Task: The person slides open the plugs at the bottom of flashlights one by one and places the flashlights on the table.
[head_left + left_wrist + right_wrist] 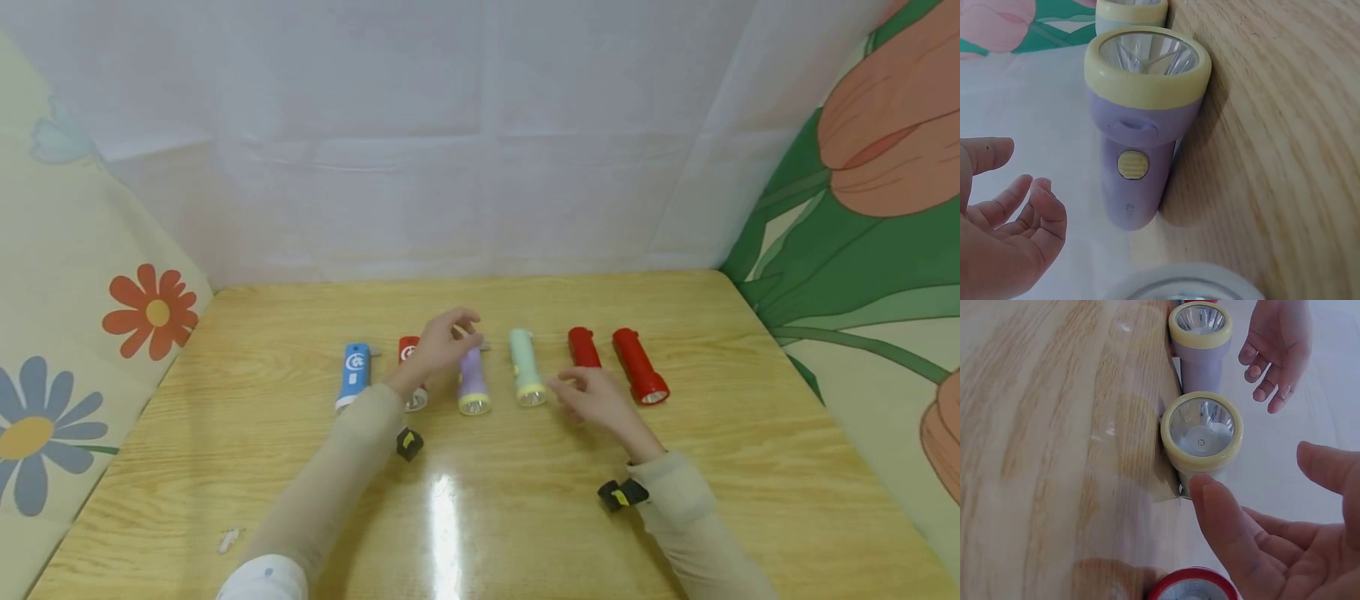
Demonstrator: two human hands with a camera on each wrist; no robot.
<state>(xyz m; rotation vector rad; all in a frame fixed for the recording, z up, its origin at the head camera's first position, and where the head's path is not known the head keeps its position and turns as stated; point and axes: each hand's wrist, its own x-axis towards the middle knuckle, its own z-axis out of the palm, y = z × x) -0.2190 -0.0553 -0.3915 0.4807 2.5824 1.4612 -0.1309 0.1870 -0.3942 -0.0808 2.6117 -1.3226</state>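
Several flashlights lie in a row across the table. My left hand (442, 343) hovers over the rear end of the purple flashlight (472, 379), fingers loosely bent and holding nothing; the left wrist view shows space between that hand and the purple body with its yellow switch (1133, 164). My right hand (596, 400) is just right of the mint-green flashlight (524, 358), its fingers relaxed around nothing. It partly hides a red flashlight (582, 346). In the right wrist view, a fingertip overlaps the mint-green flashlight's yellow rim (1235, 440) area; whether they touch, I cannot tell.
Left in the row are a blue flashlight (352, 377) and a red one with a white emblem (407, 346), partly behind my left wrist. Another red flashlight (637, 367) lies at the right end. A small white piece (228, 540) sits near the table's front left.
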